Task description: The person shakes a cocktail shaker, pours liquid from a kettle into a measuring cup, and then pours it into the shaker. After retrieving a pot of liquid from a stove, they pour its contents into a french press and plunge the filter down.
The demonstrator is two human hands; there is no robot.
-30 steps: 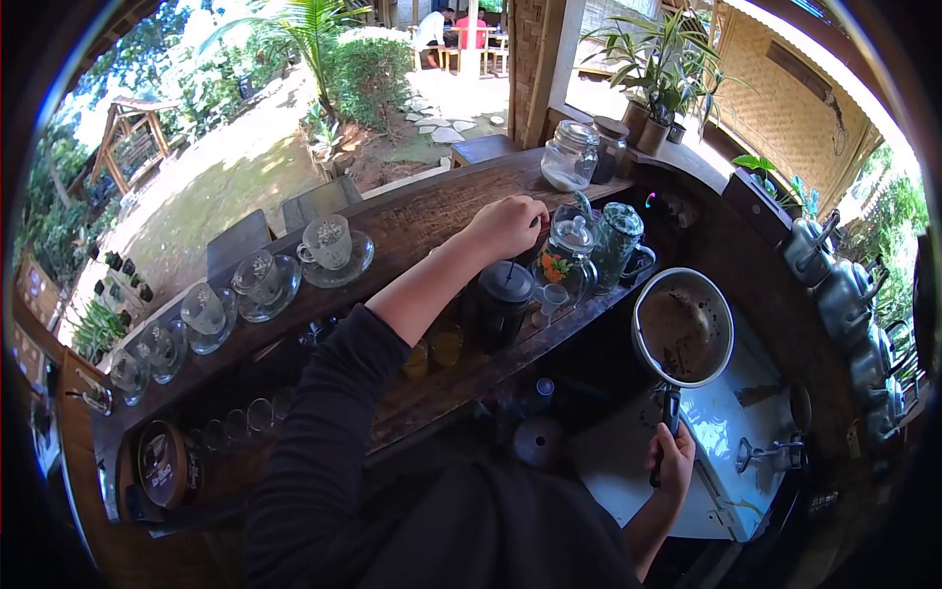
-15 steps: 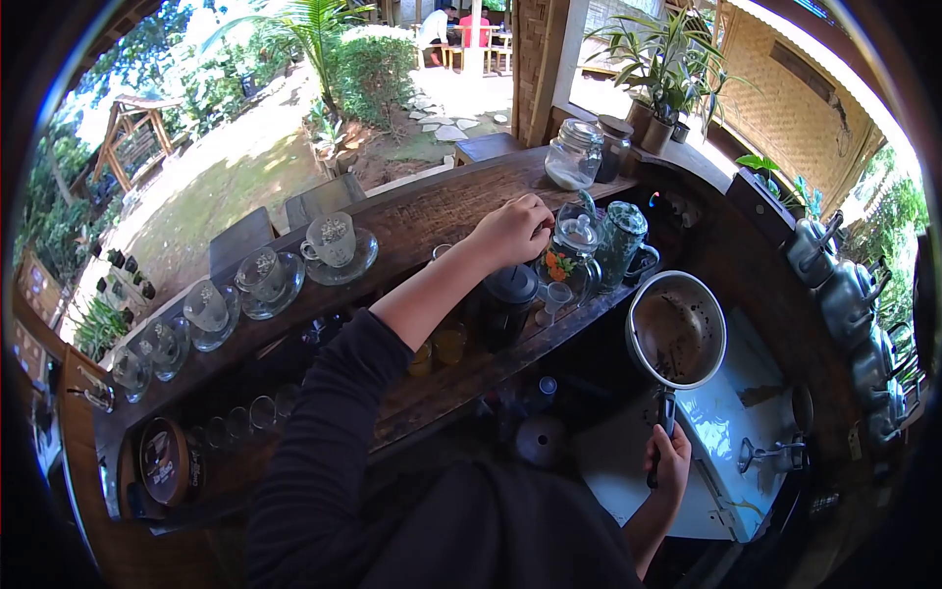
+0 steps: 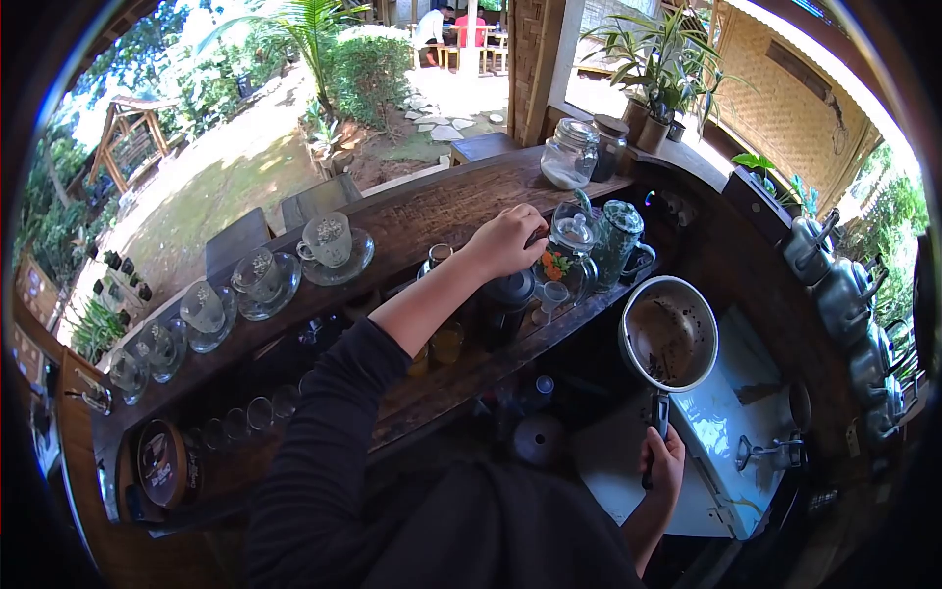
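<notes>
My right hand (image 3: 664, 459) is wrapped round the black handle of a saucepan (image 3: 670, 334), which I hold over the white stove top (image 3: 721, 412). Dark bits and brown residue lie in the saucepan. My left hand (image 3: 508, 240) is closed just above a dark cylindrical container (image 3: 510, 294) on the shelf. A small dark piece shows at its fingertips, too hidden to name. Right beside that hand stands a clear glass teapot (image 3: 572, 236) with an orange flower pattern. A green speckled enamel jug (image 3: 618, 240) stands to its right, and a small clear glass (image 3: 552, 297) in front.
Several patterned glass cups on saucers (image 3: 334, 245) line the counter (image 3: 422, 216) at left. A lidded glass jar (image 3: 569, 155) with white contents stands at the back. Several metal kettles (image 3: 839, 285) are along the right side. People sit at a distant table outdoors.
My left hand has dropped slightly, staying above the dark container. The saucepan and my right hand have shifted slightly left in view, partly with the camera's small movement.
</notes>
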